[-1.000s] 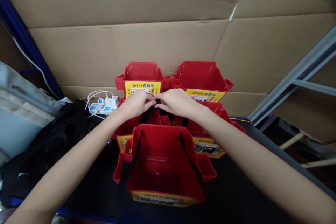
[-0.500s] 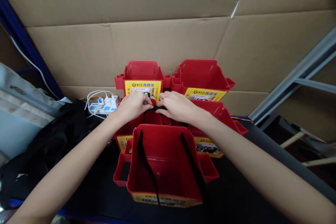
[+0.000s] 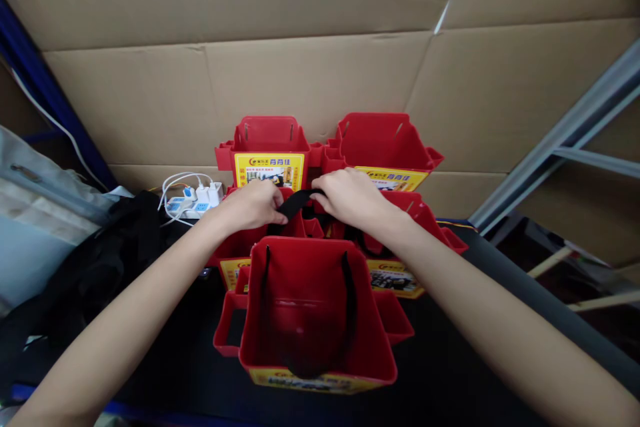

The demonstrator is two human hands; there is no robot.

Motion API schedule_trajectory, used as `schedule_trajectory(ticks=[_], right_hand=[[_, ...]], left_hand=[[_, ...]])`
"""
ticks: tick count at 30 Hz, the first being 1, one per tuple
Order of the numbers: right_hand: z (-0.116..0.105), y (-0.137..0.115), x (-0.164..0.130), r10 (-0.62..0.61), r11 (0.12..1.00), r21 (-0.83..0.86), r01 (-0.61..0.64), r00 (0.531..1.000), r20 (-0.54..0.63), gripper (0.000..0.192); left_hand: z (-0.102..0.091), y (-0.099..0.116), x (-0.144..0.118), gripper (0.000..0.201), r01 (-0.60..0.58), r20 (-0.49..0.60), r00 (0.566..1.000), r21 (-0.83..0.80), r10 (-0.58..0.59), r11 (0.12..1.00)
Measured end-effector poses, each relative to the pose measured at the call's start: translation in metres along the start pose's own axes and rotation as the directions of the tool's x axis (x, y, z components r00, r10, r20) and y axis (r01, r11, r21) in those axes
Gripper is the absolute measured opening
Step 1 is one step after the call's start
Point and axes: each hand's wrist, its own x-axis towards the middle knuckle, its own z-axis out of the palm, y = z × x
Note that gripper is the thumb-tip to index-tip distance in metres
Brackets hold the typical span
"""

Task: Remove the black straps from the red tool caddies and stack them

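Behind the front red plastic bucket (image 3: 300, 273), my left hand (image 3: 255, 205) and my right hand (image 3: 347, 195) both grip a black strap (image 3: 296, 205). A flat stretch of it shows between my fingertips. The strap also passes through two slots in that bucket's back wall and hangs as a dark, blurred loop inside. Small side pockets stick out from the bucket, and a yellow label (image 3: 310, 381) covers its front. Two more red buckets stand just under my hands, partly hidden by my arms and the front bucket.
Two red buckets with yellow labels, a left one (image 3: 265, 137) and a right one (image 3: 380, 143), stand at the back against cardboard (image 3: 320, 73). A power strip with white plugs (image 3: 203, 200) lies left. Black fabric (image 3: 110, 260) is heaped nearby. A metal frame (image 3: 550, 133) rises at right.
My hands have moved slightly apart, and more strap shows between them. Inside the front bucket, the two hanging strap lengths have drawn up into a blurred loop.
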Motion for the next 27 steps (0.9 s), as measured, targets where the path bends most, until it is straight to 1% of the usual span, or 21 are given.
schedule_trajectory(ticks=[1,2,5,7,9,11,12,13,14,17,18,20,22,24,27], right_hand=[[0.0,0.003,-0.002,0.048,0.999,-0.01,-0.048,0.999,0.007,0.025],[-0.001,0.007,-0.004,0.083,0.996,-0.016,-0.083,0.996,0.014,0.025],[0.001,0.012,-0.012,0.146,0.989,-0.032,-0.145,0.988,0.049,0.023],[0.001,0.011,-0.016,0.146,0.989,-0.031,-0.144,0.987,0.066,0.023],[0.001,0.009,-0.018,0.132,0.991,-0.022,-0.131,0.989,0.072,0.023],[-0.001,0.008,-0.019,0.128,0.992,-0.018,-0.128,0.989,0.068,0.025],[-0.002,0.009,-0.019,0.131,0.991,-0.014,-0.131,0.989,0.061,0.026],[-0.003,0.012,-0.02,0.133,0.991,-0.006,-0.132,0.99,0.054,0.027],[-0.004,0.015,-0.021,0.124,0.992,0.011,-0.125,0.991,0.051,0.029],[-0.004,0.032,-0.028,0.037,0.995,0.088,-0.045,0.996,0.083,0.033],[-0.002,0.04,-0.032,0.01,0.994,0.107,-0.021,0.995,0.1,0.033],[0.003,0.057,-0.042,0.004,0.991,0.13,-0.018,0.994,0.107,0.034],[0.008,0.077,-0.055,0.044,0.983,0.174,-0.055,0.997,0.067,0.035],[0.014,0.097,-0.072,0.099,0.96,0.262,-0.099,0.995,0.014,0.037],[0.02,0.122,-0.099,0.244,0.899,0.379,-0.221,0.97,-0.012,0.037]], left_hand=[[-0.001,-0.004,-0.001,0.011,0.024,0.035,0.999,-0.014,-0.023,1.0],[-0.002,-0.009,-0.002,0.011,0.037,0.047,0.998,-0.023,-0.036,0.999],[-0.005,-0.019,-0.001,0.016,0.068,-0.027,0.997,-0.027,-0.069,0.997],[-0.004,-0.018,-0.001,0.018,0.07,-0.054,0.996,-0.041,-0.072,0.997],[-0.001,-0.014,-0.002,0.023,0.045,0.006,0.999,-0.061,-0.045,0.997],[0.002,-0.01,-0.002,0.024,-0.001,0.075,0.997,-0.025,0.002,1.0],[0.004,-0.009,-0.001,0.022,-0.02,0.082,0.996,0.01,0.019,1.0],[0.004,-0.009,0.0,0.018,-0.03,0.063,0.998,0.053,0.027,0.998],[0.004,-0.009,0.002,0.015,-0.028,0.017,0.999,0.094,0.027,0.995],[-0.001,-0.013,0.007,0.021,0.019,-0.127,0.992,0.163,0.002,0.986],[-0.003,-0.014,0.008,0.022,0.033,-0.157,0.988,0.185,-0.004,0.982],[-0.007,-0.016,0.004,0.021,0.069,-0.201,0.979,0.229,-0.022,0.971],[-0.01,-0.019,-0.004,0.018,0.116,-0.24,0.97,0.268,-0.05,0.956],[-0.012,-0.025,-0.014,0.013,0.174,-0.273,0.958,0.307,-0.089,0.936],[-0.015,-0.041,-0.028,0.008,0.231,-0.277,0.952,0.357,-0.134,0.905]])
